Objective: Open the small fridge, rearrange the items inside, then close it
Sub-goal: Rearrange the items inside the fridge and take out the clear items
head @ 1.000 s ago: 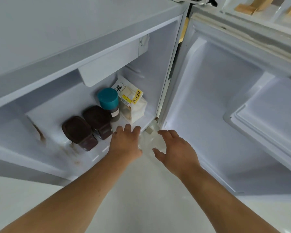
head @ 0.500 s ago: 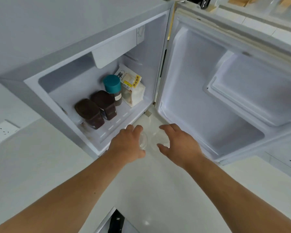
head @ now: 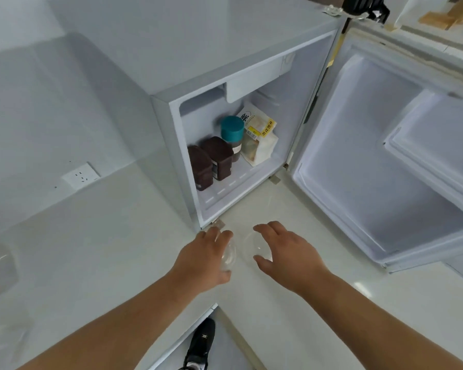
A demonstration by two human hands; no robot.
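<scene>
Your hands have drawn back from the fridge (head: 171,113): left hand (head: 207,256) clasps a clear cup (head: 229,253), right hand (head: 284,252) hovers spread over another clear cup (head: 253,244). Beyond, two brown containers (head: 210,161), a teal-capped jar (head: 232,130) and a bag (head: 259,137) crowd the fridge floor; door (head: 385,161) open.

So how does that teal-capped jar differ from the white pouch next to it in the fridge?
The teal-capped jar is a rigid cylinder with dark contents; the white pouch is a soft, crinkled bag with printed yellow labels. The jar stands upright, while the pouch leans back toward the rear wall. The jar sits nearer the two brown containers; the pouch sits nearer the hinge side. Both rest on the fridge floor.
</scene>
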